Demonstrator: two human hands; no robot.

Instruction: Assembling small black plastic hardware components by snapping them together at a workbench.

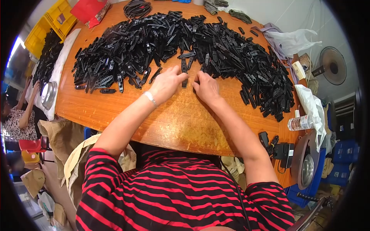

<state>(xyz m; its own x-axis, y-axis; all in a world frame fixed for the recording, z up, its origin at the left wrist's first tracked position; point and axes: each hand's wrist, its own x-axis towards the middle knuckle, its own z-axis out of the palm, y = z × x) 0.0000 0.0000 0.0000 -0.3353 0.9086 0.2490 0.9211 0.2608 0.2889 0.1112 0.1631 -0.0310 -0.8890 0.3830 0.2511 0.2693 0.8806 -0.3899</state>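
A large heap of small, long black plastic parts (154,40) curves across the wooden table in front of me. My left hand (166,84), a pale band at its wrist, is closed at the heap's near edge. Its thumb and fingertips meet at a narrow black plastic part (184,83) that points toward me. Just to the right, my right hand (207,88) has its fingers curled together against the heap's edge. Whatever its fingertips hold, if anything, is hidden. A few loose black parts lie between the two hands and the heap.
The wooden table (165,123) has its near edge at my body. On the right are a plastic bottle (300,123), a black adapter (283,151), a metal bowl (307,171) and a fan (333,65). Yellow crates (61,19) and another person (19,119) are at the left.
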